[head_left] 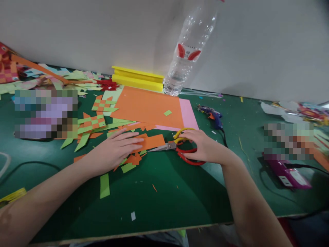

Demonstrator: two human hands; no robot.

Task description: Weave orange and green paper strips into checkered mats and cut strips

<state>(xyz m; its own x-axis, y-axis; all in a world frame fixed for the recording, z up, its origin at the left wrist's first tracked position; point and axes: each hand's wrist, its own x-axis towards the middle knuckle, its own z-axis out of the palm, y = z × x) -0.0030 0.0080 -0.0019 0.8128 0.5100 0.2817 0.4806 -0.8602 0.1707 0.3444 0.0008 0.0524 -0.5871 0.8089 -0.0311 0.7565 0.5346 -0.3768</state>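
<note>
My left hand (115, 147) lies with fingers stretched out over a small orange paper piece (157, 140) and loose scraps. In my right hand (205, 145) are scissors (170, 146) with one yellow and one red handle, held by the loops. Their blades point left, close to the lower edge of the orange piece. Under and around my left hand are orange and green paper scraps (135, 159). Two woven orange-and-green paper fish (94, 122) lie to its upper left. Behind both hands, a large orange sheet (146, 104) rests partly over a pink sheet (189, 113).
A clear plastic bottle (189, 53) stands by the wall beside a yellow folded strip (138, 79). A blue glue gun (214, 116) with a cord lies right of the sheets. Farther right is a magenta device (289, 173). Paper strips (56, 80) are heaped at the back left.
</note>
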